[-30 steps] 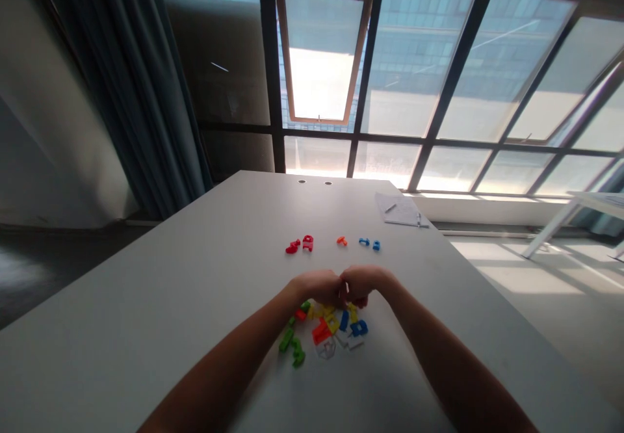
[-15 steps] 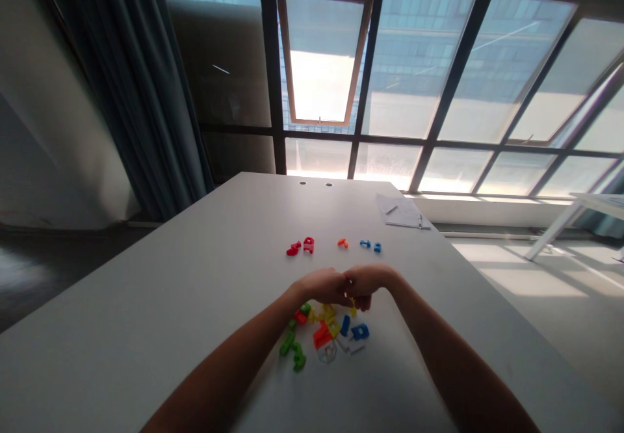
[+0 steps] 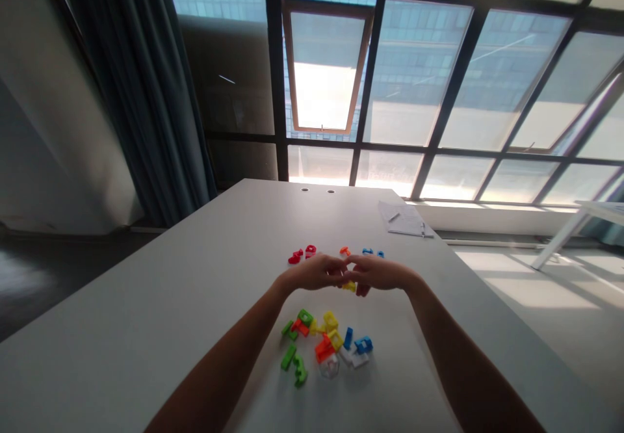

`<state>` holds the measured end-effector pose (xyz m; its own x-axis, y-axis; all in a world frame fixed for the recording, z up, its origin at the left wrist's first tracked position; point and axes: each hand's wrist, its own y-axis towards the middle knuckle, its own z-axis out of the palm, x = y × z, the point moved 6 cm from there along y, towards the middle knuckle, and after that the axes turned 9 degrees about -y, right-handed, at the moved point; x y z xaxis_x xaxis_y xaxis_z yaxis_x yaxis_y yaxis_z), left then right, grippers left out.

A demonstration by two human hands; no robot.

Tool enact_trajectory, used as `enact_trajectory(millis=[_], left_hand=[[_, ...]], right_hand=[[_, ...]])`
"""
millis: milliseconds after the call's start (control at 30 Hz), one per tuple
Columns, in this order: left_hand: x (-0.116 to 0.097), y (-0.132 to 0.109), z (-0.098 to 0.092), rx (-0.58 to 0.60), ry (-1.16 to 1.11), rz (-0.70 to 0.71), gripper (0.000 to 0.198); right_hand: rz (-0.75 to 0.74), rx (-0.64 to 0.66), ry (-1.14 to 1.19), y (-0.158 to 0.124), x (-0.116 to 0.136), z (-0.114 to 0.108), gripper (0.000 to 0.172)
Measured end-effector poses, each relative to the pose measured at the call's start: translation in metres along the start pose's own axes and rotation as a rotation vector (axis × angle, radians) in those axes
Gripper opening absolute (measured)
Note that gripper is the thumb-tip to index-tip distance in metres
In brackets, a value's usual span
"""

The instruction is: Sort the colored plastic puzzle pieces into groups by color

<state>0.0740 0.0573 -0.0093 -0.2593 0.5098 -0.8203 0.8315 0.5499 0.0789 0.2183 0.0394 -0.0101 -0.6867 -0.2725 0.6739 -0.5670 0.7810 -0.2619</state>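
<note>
My left hand [image 3: 314, 272] and my right hand [image 3: 377, 272] meet above the grey table [image 3: 195, 303], fingers closed together on a small yellow plastic piece [image 3: 349, 286]. Just below them lies a heap of coloured plastic pieces [image 3: 325, 345]: green, yellow, orange, blue and clear ones. Beyond my hands a row of small pieces sits on the table: red pieces [image 3: 301, 254], an orange piece [image 3: 344, 250] and blue pieces [image 3: 371, 251].
A sheet of paper with a pen [image 3: 404, 220] lies at the table's far right corner. Two round holes [image 3: 317, 190] are near the far edge. Large windows stand behind the table, a dark curtain [image 3: 141, 95] hangs at the left, and a white table leg [image 3: 560, 241] shows at the right.
Both hands have lifted off the heap and moved away from me, carrying a yellow piece between them. The heap is now uncovered.
</note>
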Motion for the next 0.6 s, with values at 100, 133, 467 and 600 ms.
enact_trajectory(millis=[100,133,467,600], left_hand=[[-0.001,-0.002,-0.011,-0.066,-0.115,0.039,0.024],[-0.002,-0.002,-0.013,-0.084,-0.153,0.051,0.024],[-0.01,-0.004,-0.028,-0.269,-0.211,0.09,0.031],[-0.009,-0.006,-0.03,-0.242,-0.172,0.065,0.029]], right_hand=[[-0.084,-0.074,0.033,-0.003,0.008,-0.006,0.048],[-0.11,-0.083,0.064,-0.004,0.011,-0.007,0.055],[-0.151,-0.489,-0.17,-0.014,0.036,-0.026,0.034],[-0.138,-0.568,-0.197,-0.014,0.033,-0.03,0.026]])
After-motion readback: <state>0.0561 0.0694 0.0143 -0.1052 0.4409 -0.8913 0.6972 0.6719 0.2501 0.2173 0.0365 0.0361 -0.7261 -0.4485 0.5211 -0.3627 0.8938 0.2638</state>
